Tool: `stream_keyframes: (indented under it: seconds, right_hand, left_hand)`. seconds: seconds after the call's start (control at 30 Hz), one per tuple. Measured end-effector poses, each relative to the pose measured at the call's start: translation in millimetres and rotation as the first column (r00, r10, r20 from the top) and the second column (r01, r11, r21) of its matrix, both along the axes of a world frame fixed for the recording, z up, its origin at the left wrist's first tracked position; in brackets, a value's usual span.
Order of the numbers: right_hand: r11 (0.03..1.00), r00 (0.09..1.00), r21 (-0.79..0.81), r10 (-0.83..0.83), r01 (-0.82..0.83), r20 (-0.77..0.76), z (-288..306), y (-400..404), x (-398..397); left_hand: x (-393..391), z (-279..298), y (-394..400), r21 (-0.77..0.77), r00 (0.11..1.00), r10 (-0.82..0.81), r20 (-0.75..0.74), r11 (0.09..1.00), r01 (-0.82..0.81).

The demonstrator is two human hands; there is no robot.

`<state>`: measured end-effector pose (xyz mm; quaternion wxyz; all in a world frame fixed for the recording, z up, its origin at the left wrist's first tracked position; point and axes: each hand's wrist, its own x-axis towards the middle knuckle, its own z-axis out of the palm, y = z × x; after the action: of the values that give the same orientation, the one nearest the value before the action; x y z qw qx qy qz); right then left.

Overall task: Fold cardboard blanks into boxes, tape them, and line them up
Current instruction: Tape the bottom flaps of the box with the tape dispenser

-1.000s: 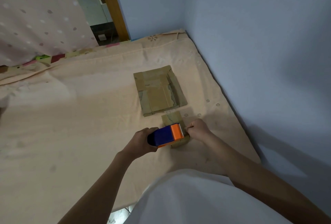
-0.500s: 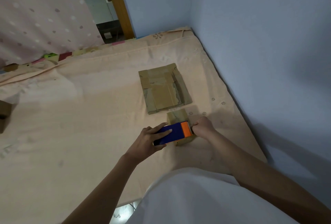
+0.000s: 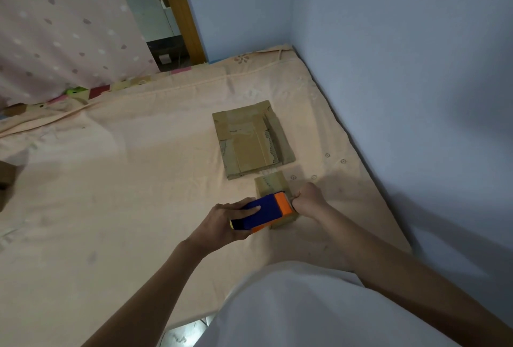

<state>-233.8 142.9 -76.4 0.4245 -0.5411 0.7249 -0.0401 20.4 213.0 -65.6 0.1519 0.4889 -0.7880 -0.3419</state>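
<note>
The left hand (image 3: 222, 221) grips a blue and orange tape dispenser (image 3: 262, 212) by its rear end, fingers curled over the top. The right hand (image 3: 309, 199) is curled against the right side of the small cardboard box (image 3: 270, 183), bracing it; whether it pinches a tape end there I cannot tell. The box sits on the bed (image 3: 125, 194), just in front of the stack of flat cardboard blanks (image 3: 251, 140), with the dispenser's orange nose resting across its top.

Compared with 1 second ago, the left hand has slid back along the dispenser: its fingers lay more open at the half-second mark and now close on the tail. The dispenser lies a little further toward the person, while the right hand has barely moved. I read this as a strip of tape being drawn across the top seam, so taping of this box is under way and lining up is still to come. At the left edge, another brown box (image 3: 7, 177) is partly in view.
</note>
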Motion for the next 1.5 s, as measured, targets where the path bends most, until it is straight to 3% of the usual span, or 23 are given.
stream_keyframes:
  seconds: [0.23,0.7,0.87,0.97,1.33,1.5]
  right_hand:
    - [0.997,0.996,-0.001,-0.073,0.073,0.052,-10,-5,-8]
    - [0.982,0.961,0.134,-0.159,0.131,0.225,-6,3,-18]
    - [0.982,0.953,0.114,-0.173,0.149,0.250,-13,8,-15]
    - [0.987,0.950,0.110,-0.146,0.119,0.277,-21,15,-15]
    - [0.955,0.894,0.177,-0.287,0.238,0.343,-44,18,-22]
    - [0.946,0.895,0.225,-0.300,0.234,0.331,-92,8,-33]
  left_hand:
    - [18,-1,9,0.039,0.997,0.043,0.064,0.998,-0.045]
    - [31,-6,7,0.141,0.995,0.071,0.066,0.987,-0.080]
    - [31,-11,10,0.145,0.993,0.105,0.060,0.983,-0.113]
    - [34,-12,11,0.155,0.992,0.104,0.072,0.981,-0.114]
    - [28,-12,16,0.161,0.997,0.071,0.023,0.984,-0.074]
    - [24,-11,21,0.158,0.995,0.096,0.029,0.982,-0.099]
